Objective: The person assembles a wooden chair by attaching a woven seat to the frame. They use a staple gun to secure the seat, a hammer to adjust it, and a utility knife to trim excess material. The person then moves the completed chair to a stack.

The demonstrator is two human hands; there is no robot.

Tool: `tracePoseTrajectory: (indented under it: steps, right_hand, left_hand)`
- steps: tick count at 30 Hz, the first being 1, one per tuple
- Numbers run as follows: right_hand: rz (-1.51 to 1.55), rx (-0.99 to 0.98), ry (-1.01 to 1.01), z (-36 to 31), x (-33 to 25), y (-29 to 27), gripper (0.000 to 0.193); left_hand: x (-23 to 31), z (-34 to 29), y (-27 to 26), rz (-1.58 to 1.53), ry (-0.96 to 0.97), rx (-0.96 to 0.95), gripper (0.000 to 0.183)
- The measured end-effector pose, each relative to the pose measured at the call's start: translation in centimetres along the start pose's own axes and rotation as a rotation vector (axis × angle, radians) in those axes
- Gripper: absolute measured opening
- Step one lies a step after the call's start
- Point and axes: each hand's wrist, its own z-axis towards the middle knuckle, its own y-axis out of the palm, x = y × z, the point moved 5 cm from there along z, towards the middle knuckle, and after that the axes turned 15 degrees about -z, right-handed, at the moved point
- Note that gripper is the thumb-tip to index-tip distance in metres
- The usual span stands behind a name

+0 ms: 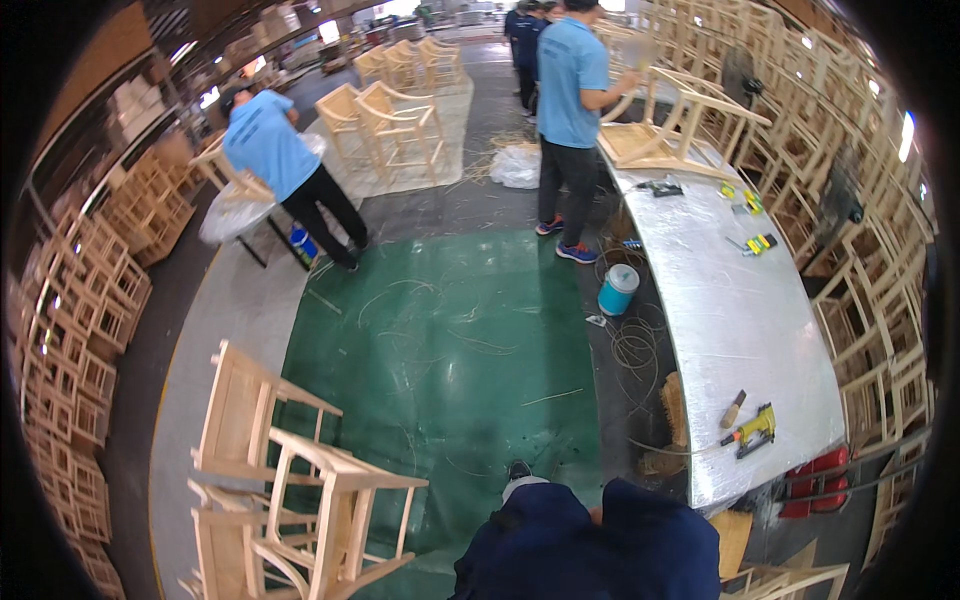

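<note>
Yellow tool [757, 432] beside brush [734, 409] on silvery table [735, 330]

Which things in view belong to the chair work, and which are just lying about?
Likely chair work:
wooden chairs
right-hand table
yellow tool
brush

Apparently just lying about:
white plastic heap
thin pale strip on the green floor covering

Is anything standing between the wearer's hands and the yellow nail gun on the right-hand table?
Neither hand shows clearly, so the full path can't be judged. Nothing visible covers the yellow nail gun on the silver-covered table; the brush lies just beyond it, not on the near side.
</note>
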Motion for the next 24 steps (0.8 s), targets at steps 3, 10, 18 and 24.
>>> tracePoseTrajectory:
  steps: [3, 10, 18, 24]
  right_hand:
    - [-0.203, 0.118, -0.127, 3.8, -3.2, -5.3, 0.029]
    - [0.584, 0.317, -0.474, 2.8, -18.1, -21.3, 0.025]
    - [0.508, 0.216, -0.541, 2.6, -19.6, -21.3, 0.024]
    - [0.2, 0.262, -0.606, 5.5, -10.9, -11.8, 0.036]
  left_hand:
    - [5.8, -5.6, 9.2, -0.24, -0.191, -0.344, 0.034]
    - [15.1, -17.7, 19.1, -0.563, -1.214, -1.183, 0.032]
    - [18.3, -8.5, 23.8, -0.604, -1.034, -0.935, 0.024]
    - [23.4, -11.1, 27.5, -0.558, -0.886, -1.128, 0.028]
